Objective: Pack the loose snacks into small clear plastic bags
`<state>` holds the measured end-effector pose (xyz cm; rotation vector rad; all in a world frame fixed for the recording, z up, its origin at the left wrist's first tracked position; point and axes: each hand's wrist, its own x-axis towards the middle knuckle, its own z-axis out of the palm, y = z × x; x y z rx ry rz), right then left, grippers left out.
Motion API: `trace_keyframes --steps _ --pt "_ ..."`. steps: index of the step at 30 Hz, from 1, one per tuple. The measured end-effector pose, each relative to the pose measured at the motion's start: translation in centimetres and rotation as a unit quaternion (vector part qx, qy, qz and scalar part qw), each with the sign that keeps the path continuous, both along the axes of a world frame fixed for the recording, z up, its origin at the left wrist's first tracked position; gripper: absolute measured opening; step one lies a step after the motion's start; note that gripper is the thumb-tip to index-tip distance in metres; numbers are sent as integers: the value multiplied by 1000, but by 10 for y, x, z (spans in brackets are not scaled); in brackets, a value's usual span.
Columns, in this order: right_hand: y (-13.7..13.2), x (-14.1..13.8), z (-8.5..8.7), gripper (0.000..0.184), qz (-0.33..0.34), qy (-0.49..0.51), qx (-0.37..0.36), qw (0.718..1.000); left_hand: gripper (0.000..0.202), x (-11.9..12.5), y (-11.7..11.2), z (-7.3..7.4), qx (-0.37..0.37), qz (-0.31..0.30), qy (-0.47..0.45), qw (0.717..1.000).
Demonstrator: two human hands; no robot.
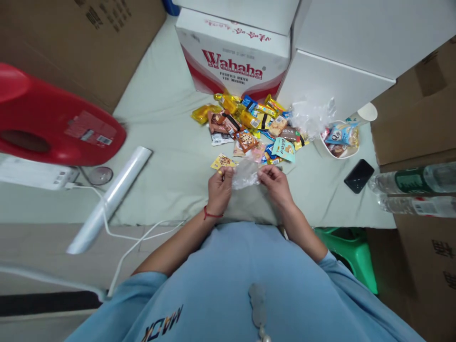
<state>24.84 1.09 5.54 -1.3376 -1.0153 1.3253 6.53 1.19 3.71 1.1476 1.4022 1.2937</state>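
Between my two hands a clear plastic bag (245,174) is stretched out above the table's front edge. My left hand (220,187) pinches its left side, and my right hand (276,184) pinches its right side. Just beyond them lies a heap of wrapped snacks (246,139) in yellow, brown, blue and green packets. One yellow cookie packet (223,161) lies right by my left fingertips. To the right of the heap sits a crumpled pile of clear plastic bags (313,116). Beside it a white bowl (344,154) holds several snack packets.
A Wahaha carton (235,57) and white boxes (338,80) stand behind the snacks. At left are a red jug (53,118), a plastic film roll (110,199) and a white power strip (35,173) with cables. A black phone (359,176), paper cup (366,113) and water bottles (416,181) are at right.
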Motion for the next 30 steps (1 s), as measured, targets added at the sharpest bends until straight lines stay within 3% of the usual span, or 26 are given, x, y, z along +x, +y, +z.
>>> trace_keyframes --steps 3,9,13,16,18,21,24,26,27,30 --pt "-5 18 -6 40 -27 62 -29 997 52 -10 2 -11 -25 41 -39 998" --pt "-40 36 -15 42 0 49 -78 996 50 -9 -2 -23 -86 13 -131 988" --pt "-50 35 -6 44 -27 120 -113 986 53 -7 1 -28 -87 6 -151 985" --pt "-46 35 9 47 -27 183 -152 971 53 -12 1 -30 -88 -8 -111 990" --pt "-41 35 22 47 -30 194 -153 969 49 -18 -3 -27 -55 -14 -23 998" --pt "-30 29 41 47 -17 169 -130 977 45 -26 -15 -14 89 -25 112 989" --pt "-19 11 54 46 21 139 -102 985 69 -22 -26 2 206 -147 106 962" --pt "-13 -5 59 47 66 133 -88 985 87 -13 -28 8 172 -222 66 957" --pt "-11 -11 60 47 95 131 -84 983 85 -9 -27 10 125 -233 42 963" --pt "-7 -16 60 47 133 93 -46 986 57 -6 -21 10 -39 -198 -113 973"
